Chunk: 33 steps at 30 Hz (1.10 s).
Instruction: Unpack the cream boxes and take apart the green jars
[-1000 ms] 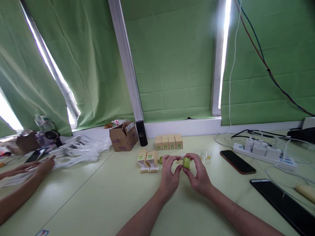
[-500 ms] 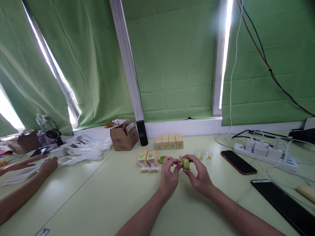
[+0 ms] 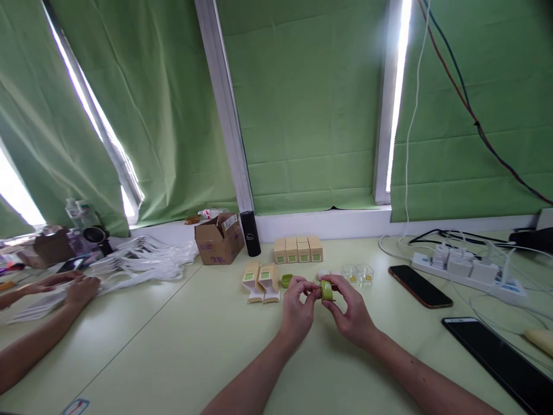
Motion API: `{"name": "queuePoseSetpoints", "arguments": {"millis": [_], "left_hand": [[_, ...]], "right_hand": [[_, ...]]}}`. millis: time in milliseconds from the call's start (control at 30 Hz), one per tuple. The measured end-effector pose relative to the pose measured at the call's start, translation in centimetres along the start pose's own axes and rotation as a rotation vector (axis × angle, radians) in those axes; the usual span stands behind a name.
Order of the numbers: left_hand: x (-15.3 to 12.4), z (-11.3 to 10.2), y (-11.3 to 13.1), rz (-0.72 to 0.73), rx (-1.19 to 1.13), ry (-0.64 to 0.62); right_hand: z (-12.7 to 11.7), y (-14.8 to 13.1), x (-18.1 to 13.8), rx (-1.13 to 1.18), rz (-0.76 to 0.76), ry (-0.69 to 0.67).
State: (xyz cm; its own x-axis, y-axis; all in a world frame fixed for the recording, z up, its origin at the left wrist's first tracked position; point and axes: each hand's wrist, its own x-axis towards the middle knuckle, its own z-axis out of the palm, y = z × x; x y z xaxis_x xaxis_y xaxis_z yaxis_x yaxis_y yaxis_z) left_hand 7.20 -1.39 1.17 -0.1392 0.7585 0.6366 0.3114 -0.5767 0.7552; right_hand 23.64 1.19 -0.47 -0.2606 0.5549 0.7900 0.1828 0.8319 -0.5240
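My right hand (image 3: pixel 349 311) pinches a small round green cap-like piece (image 3: pixel 326 290) just above the pale green table (image 3: pixel 181 346). My left hand (image 3: pixel 298 305) is closed beside it, its thumb and fingertips pressed against the same piece from the left. A second small green piece (image 3: pixel 286 280) lies on the table just left of my hands. Two opened beige cartons (image 3: pixel 261 281) lie beyond it, and a row of several closed beige boxes with green labels (image 3: pixel 298 249) stands farther back. Two small clear cups (image 3: pixel 357 272) sit to the right of my hands.
A brown cardboard box (image 3: pixel 218 238) and a black cylinder (image 3: pixel 250 233) stand by the window sill. Another person's hands (image 3: pixel 69 286) rest on a pile of white bags (image 3: pixel 138 262) at the left. A phone (image 3: pixel 420 286), a tablet (image 3: pixel 501 354) and a power strip (image 3: pixel 466 268) with cables lie at the right.
My hands have shifted slightly lower and closer together around the green piece. The other person's hands at the left have moved a little on the white pile.
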Motion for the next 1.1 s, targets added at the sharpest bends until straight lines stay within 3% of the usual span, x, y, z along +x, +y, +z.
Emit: {"name": "queuePoseSetpoints", "arguments": {"millis": [133, 333, 467, 733, 1100], "left_hand": [[0.1, 0.0, 0.1, -0.018, -0.011, -0.007], [-0.1, -0.1, -0.1, -0.035, 0.038, -0.008], [0.0, -0.3, -0.7, -0.033, 0.111, 0.017], [0.3, -0.4, -0.7, 0.010, 0.152, 0.003], [0.5, -0.6, -0.7, 0.101, 0.120, -0.070]], "right_hand": [[0.0, -0.3, 0.2, 0.016, 0.014, -0.002], [0.4, -0.4, 0.6, 0.233, 0.199, 0.016], [0.7, 0.4, 0.7, 0.298, 0.238, 0.024], [0.2, 0.5, 0.9, 0.066, 0.168, 0.028], [-0.2, 0.2, 0.9, -0.056, 0.037, 0.048]]}}
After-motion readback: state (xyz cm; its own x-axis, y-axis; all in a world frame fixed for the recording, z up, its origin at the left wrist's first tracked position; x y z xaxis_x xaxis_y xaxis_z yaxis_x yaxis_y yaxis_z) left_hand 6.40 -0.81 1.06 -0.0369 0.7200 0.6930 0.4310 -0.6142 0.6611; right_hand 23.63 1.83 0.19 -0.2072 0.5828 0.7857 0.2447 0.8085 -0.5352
